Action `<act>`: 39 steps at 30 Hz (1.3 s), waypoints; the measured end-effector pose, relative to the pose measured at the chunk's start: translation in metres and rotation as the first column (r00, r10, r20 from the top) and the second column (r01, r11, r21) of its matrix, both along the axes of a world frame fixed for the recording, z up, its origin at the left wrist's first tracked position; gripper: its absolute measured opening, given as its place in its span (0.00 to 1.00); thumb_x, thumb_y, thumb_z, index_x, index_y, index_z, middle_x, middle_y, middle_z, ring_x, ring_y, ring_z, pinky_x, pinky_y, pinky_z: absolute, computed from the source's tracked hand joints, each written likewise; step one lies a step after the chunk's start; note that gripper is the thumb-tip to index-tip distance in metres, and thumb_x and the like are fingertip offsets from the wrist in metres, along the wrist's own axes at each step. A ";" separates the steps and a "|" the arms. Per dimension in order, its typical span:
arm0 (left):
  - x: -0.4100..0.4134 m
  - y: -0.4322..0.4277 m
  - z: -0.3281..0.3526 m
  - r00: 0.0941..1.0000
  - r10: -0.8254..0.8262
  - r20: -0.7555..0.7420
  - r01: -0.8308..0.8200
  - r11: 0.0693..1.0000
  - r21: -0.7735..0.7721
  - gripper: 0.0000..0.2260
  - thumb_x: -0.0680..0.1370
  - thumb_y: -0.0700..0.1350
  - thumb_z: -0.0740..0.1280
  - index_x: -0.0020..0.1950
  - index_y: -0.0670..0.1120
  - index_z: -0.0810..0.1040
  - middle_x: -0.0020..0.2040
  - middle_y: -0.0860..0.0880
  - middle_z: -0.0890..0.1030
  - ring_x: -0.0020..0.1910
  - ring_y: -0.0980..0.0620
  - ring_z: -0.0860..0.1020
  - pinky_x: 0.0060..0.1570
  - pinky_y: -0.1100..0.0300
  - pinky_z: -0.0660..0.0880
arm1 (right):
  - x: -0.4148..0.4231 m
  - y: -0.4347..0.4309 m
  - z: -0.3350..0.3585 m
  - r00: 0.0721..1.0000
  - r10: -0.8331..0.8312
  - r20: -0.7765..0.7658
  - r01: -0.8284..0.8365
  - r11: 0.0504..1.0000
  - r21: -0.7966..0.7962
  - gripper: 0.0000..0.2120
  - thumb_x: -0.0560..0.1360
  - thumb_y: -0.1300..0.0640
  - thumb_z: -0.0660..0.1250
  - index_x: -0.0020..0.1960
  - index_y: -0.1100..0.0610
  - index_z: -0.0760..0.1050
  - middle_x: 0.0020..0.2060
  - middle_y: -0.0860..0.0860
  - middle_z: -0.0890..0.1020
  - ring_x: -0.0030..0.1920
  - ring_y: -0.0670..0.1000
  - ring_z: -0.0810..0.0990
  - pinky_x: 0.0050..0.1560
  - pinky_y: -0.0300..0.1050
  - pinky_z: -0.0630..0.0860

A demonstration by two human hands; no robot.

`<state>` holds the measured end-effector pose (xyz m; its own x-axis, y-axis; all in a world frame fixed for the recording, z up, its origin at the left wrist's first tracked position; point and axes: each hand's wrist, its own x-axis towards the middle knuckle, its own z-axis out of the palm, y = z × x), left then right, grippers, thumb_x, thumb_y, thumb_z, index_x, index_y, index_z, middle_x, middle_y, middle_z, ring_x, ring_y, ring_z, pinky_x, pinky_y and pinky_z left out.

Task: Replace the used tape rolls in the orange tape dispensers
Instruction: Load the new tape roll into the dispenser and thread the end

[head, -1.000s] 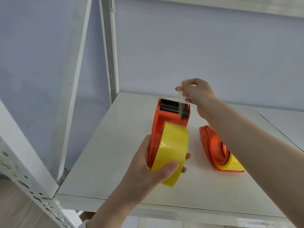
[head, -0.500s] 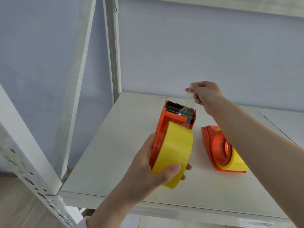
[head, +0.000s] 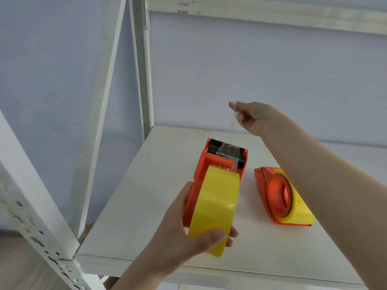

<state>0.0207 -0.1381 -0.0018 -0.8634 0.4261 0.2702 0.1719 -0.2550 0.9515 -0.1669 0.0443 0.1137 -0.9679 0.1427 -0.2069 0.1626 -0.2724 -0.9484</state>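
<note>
Left hand (head: 184, 233) grips dispenser (head: 201, 176) round yellow tape roll (head: 213, 208), thumb across roll, held over shelf (head: 136, 206) front. Right hand (head: 255, 118) pinches clear tape strip (head: 232, 126), stretched up from toothed blade. Second dispenser (head: 272, 195) lies on side on shelf, just right.

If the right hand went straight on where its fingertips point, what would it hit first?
Likely the rack post. The right hand, pinching the tape, points left and slightly up, with nothing between. Depth is unclear; it might reach the wall instead.
</note>
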 end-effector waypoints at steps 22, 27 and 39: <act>-0.074 0.023 0.086 0.948 0.287 0.140 -0.317 0.895 0.314 0.14 0.71 0.52 0.68 0.50 0.44 0.79 0.33 0.50 0.86 0.30 0.53 0.83 0.31 0.59 0.79 | 0.119 -0.078 -0.109 0.969 -0.219 -0.116 0.107 0.793 -0.600 0.10 0.78 0.64 0.58 0.44 0.57 0.75 0.38 0.51 0.83 0.42 0.49 0.80 0.47 0.41 0.75; -0.073 0.041 0.055 0.937 0.303 0.172 -0.342 0.899 0.276 0.10 0.69 0.52 0.69 0.44 0.48 0.80 0.34 0.49 0.86 0.30 0.51 0.83 0.30 0.58 0.79 | 0.142 -0.090 -0.114 0.964 -0.267 -0.001 0.184 0.666 -0.723 0.10 0.78 0.66 0.56 0.47 0.62 0.77 0.40 0.54 0.85 0.43 0.50 0.83 0.50 0.44 0.78; -0.069 0.060 0.006 0.937 0.268 0.225 -0.301 0.944 0.133 0.13 0.67 0.51 0.69 0.48 0.46 0.76 0.33 0.48 0.86 0.28 0.49 0.83 0.30 0.59 0.79 | 0.190 -0.082 -0.140 0.991 -0.128 0.039 0.112 0.639 -0.761 0.22 0.74 0.72 0.47 0.60 0.65 0.74 0.56 0.59 0.81 0.58 0.56 0.79 0.52 0.44 0.79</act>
<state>-0.0487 -0.0777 0.0042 -0.9851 0.1195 0.1235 0.0699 -0.3777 0.9233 0.0228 -0.0378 -0.0267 -0.9583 0.0583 -0.2799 0.0613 -0.9144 -0.4002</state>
